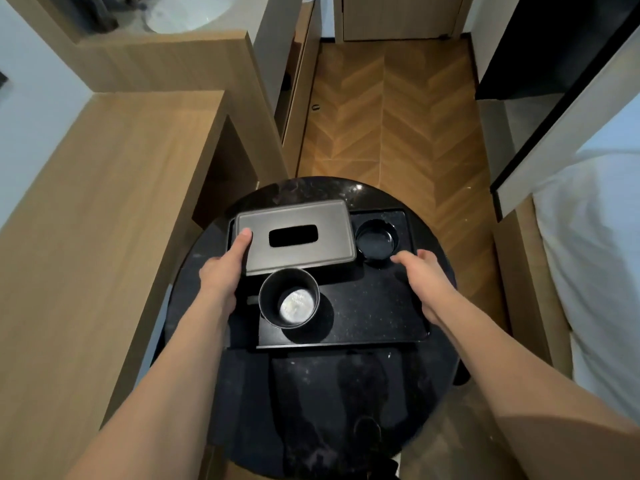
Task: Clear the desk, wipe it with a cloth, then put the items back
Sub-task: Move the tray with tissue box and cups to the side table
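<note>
Hands over round black table (346, 393), both bare, both reaching forward. Left hand (223, 271) at left end of grey tissue box (296, 235), thumb lying flat on lid near dark oval slot, remaining fingers hidden down box's side; looks like a grip on that end, though fingers below cannot be seen. Right hand (427, 271) just right of box, fingers stretched out and relaxed, holding nothing, fingertips close to small black dish (376, 240); contact with dish cannot be told. Tissue box lying across far left part of black tray (377, 306), overhanging tray's left edge. Dish sitting in tray's far right corner, beside box's right end. Black cup (289, 303) upright on tray's near left part, just in front of box, something pale and shiny at its bottom. Tray resting on table's far half. Wooden desk (104, 202) along left, its top bare. Herringbone wood floor (391, 116) beyond table. White bedding (595, 271) at right edge.
</note>
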A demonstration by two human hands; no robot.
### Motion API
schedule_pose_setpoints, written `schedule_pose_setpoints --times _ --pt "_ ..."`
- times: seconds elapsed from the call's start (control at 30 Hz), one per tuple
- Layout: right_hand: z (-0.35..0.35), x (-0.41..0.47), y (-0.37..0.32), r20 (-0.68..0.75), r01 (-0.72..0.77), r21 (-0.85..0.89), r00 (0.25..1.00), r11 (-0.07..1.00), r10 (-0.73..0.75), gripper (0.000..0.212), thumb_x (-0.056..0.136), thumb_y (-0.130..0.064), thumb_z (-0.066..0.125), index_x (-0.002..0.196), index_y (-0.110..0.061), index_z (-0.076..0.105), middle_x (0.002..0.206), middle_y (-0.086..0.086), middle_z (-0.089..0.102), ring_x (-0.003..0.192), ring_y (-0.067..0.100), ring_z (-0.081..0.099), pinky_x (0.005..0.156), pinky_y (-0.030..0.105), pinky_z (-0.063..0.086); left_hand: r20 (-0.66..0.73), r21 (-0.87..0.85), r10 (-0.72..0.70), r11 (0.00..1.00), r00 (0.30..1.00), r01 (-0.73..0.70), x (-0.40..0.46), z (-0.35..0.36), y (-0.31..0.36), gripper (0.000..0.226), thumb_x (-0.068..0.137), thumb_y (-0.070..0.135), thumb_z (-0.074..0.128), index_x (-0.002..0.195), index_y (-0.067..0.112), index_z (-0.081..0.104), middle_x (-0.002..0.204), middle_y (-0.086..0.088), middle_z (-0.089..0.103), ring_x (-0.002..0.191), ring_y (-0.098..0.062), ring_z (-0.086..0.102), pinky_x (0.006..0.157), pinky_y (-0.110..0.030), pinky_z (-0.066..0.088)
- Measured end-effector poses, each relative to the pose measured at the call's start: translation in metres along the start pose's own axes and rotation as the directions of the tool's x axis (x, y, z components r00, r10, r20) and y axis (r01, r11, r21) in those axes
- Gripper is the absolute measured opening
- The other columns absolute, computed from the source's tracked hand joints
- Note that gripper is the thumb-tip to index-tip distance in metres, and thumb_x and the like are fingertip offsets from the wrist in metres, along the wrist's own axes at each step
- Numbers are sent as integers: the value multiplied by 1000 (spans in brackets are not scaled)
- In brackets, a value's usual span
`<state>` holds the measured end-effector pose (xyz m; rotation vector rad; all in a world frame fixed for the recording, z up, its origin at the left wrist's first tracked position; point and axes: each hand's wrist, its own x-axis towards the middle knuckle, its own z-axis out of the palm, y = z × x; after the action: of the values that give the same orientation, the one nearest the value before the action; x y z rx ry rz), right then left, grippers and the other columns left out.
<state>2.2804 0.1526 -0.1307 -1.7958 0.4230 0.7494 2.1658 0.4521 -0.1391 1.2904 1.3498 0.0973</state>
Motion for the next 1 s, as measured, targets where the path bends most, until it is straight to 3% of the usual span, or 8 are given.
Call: schedule_pose_setpoints --times 0.23,0.37,0.47,0.57,0.73,1.0 --pt "37 69 -19 -120 -66 -92 991 994 55 77 88 -48 57 152 -14 30 150 8 24 134 32 35 107 49 36 -30 71 -2 997 1000 4 86 32 29 148 18 95 75 142 17 51 139 -4 57 120 -34 60 98 -54 51" --pt "46 91 -28 -176 -68 -160 984 985 40 74 90 -47 55 150 -11 31 149 12 26 135 32 29 106 46 31 -41 137 -20 990 999 26 138 43 26 142 17 97 72 137 23 57 134 -2 61 123 -36 58 100 -55 49" --pt "50 100 -35 -197 -76 -191 980 979 38 74 90 -48 54 150 -11 31 149 12 26 135 31 27 105 47 31 -48 161 -13 987 999 21 130 52 34 145 19 100 69 140 21 53 138 -3 58 126 -35 55 102 -55 47" --pt "55 104 -35 -217 -79 -209 976 975 33 73 91 -46 54 150 -11 30 149 12 24 135 30 25 106 46 30 -56 220 38 975 998 -25 104 60 46 140 38 102 60 148 17 43 151 -8 45 138 -36 42 111 -56 39" --pt "62 103 -35 -241 -73 -238 971 969 14 71 91 -43 53 148 -8 30 148 13 24 135 31 24 112 45 27 -72 325 85 944 994 -57 96 65 46 110 75 89 52 152 11 39 159 -10 29 147 -35 22 119 -54 26" --pt "68 107 -33 -235 -43 -286 972 957 -27 61 94 -40 50 141 -5 36 144 14 25 132 32 25 109 42 26 -91 371 95 927 991 -55 105 71 46 108 78 89 46 153 12 36 160 -8 25 146 -35 19 116 -54 26"
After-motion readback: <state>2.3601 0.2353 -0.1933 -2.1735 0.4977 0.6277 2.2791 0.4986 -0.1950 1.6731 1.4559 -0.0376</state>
